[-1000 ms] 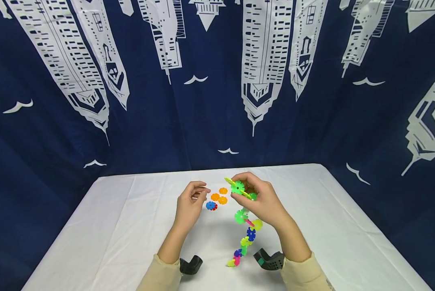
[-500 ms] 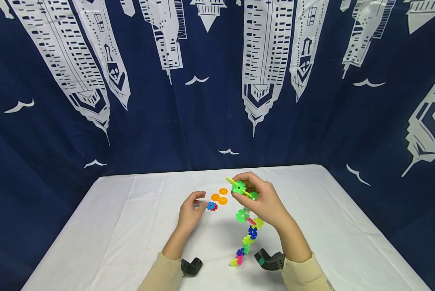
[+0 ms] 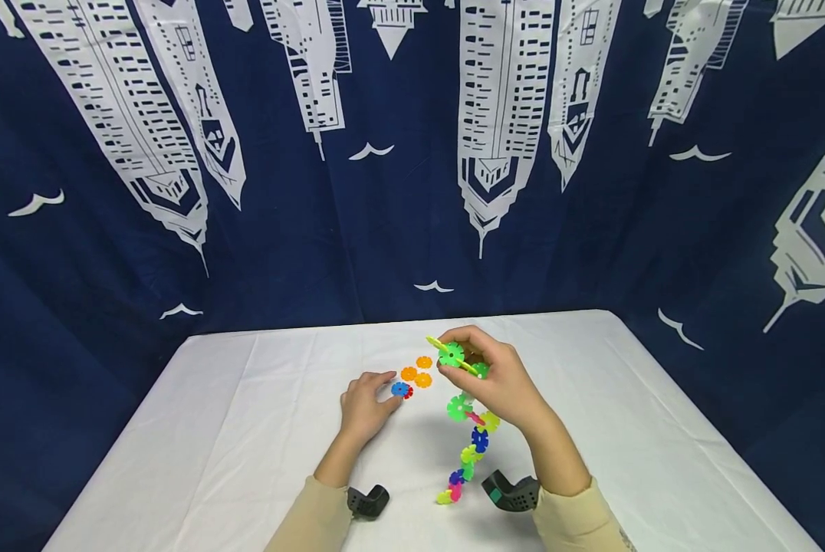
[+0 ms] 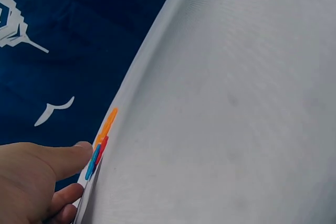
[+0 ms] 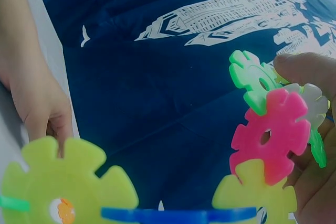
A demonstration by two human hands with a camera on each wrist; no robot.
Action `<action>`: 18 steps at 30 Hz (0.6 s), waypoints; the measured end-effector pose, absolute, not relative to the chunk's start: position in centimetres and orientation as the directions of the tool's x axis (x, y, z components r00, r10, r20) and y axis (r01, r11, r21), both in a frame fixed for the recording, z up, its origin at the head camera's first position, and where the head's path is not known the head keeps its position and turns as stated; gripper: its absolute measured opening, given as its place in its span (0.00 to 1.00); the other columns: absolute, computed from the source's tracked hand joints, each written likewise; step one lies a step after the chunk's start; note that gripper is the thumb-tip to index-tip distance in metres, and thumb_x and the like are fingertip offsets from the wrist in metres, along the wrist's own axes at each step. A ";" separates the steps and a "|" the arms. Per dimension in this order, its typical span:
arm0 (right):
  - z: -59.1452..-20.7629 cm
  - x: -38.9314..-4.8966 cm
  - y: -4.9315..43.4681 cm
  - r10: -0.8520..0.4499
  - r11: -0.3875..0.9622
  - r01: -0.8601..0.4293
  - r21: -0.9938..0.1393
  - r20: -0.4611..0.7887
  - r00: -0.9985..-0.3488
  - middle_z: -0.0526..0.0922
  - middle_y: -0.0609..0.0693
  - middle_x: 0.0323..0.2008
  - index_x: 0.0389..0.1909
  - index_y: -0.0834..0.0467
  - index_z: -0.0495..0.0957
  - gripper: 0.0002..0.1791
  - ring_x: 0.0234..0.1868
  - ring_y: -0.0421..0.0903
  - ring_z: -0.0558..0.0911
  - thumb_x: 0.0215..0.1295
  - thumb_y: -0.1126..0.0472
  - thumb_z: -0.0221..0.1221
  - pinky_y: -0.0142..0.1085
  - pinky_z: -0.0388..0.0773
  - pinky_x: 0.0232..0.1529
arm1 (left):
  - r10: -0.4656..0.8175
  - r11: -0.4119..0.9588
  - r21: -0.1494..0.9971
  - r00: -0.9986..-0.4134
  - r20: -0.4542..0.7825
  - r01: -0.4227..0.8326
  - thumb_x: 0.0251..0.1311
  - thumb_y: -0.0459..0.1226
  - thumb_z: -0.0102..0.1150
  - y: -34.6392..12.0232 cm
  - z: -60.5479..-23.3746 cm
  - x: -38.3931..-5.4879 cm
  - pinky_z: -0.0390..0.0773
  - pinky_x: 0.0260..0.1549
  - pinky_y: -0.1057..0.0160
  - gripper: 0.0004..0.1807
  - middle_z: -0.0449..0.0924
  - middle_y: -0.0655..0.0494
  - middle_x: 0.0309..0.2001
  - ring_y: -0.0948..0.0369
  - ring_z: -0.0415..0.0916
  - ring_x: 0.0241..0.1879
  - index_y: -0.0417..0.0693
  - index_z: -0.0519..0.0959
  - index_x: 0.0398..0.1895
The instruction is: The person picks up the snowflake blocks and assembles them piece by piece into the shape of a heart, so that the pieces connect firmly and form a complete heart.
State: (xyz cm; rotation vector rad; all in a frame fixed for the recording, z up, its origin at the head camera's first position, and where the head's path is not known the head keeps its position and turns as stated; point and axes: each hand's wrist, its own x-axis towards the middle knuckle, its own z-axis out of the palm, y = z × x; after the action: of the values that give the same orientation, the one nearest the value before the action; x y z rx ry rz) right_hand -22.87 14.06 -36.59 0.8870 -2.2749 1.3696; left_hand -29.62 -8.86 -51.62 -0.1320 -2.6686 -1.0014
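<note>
My right hand (image 3: 490,376) grips the top of a chain of interlocking snowflake discs (image 3: 460,408), held up over the table. Green, yellow, pink and blue pieces hang down from it towards me; in the right wrist view a pink disc (image 5: 270,135) shows below the thumb. On the white cloth my left hand (image 3: 366,405) is spread beside a blue disc (image 3: 399,389), thumb and forefinger on either side with a gap between their tips. Partly under the blue disc lies a red disc (image 3: 409,392). From the left wrist, the thumb (image 4: 73,158) appears right by the blue disc.
Several orange discs (image 3: 422,379) lie flat just beyond the blue one. The table (image 3: 247,445) has a white cloth, and a dark blue printed curtain (image 3: 399,215) hangs behind it. A black camera mount (image 3: 368,502) sits at each wrist.
My left hand has come down to the cloth and moved slightly right, to the blue disc. The right hand stays nearly in place with the chain, whose lower end swung slightly right.
</note>
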 end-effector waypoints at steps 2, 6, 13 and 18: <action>-36.5 -22.9 14.0 -0.337 0.336 -0.665 -0.667 0.574 -0.746 0.84 0.48 0.35 0.51 0.54 0.78 0.17 0.30 0.41 0.81 0.61 0.65 0.68 0.31 0.84 0.36 | -0.017 0.776 0.606 -0.953 0.302 0.178 0.52 0.42 0.74 -8.6 -51.5 -29.6 0.65 0.49 0.49 0.24 0.80 0.51 0.52 0.48 0.73 0.55 0.55 0.84 0.55; -36.6 -22.8 13.9 -0.336 0.330 -0.656 -0.678 0.565 -0.753 0.84 0.47 0.34 0.50 0.53 0.78 0.17 0.30 0.41 0.81 0.61 0.64 0.68 0.31 0.83 0.36 | -0.020 0.799 0.577 -0.950 0.312 0.172 0.52 0.42 0.74 -8.3 -51.4 -29.4 0.65 0.49 0.49 0.21 0.79 0.52 0.51 0.49 0.72 0.54 0.55 0.86 0.52; -36.8 -22.5 14.1 -0.335 0.338 -0.640 -0.690 0.547 -0.767 0.84 0.49 0.34 0.51 0.54 0.78 0.17 0.30 0.41 0.81 0.61 0.64 0.68 0.31 0.83 0.35 | -0.031 0.800 0.576 -0.948 0.318 0.167 0.50 0.42 0.76 -8.3 -51.9 -29.1 0.64 0.50 0.49 0.17 0.79 0.54 0.49 0.50 0.72 0.54 0.55 0.87 0.45; -36.6 -22.6 14.2 -0.337 0.340 -0.646 -0.683 0.553 -0.762 0.84 0.49 0.35 0.51 0.54 0.78 0.17 0.31 0.41 0.81 0.62 0.63 0.68 0.31 0.84 0.36 | -0.032 0.785 0.589 -0.938 0.345 0.190 0.49 0.42 0.76 -8.4 -51.9 -29.1 0.65 0.51 0.48 0.17 0.81 0.53 0.49 0.49 0.73 0.54 0.53 0.87 0.43</action>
State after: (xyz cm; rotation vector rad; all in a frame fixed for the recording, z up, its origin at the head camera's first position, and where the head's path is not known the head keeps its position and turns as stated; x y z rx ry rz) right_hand -22.58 14.16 -36.65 0.8749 -2.2952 1.3889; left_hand -29.12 -8.43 -51.92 -0.1213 -2.6393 -0.9227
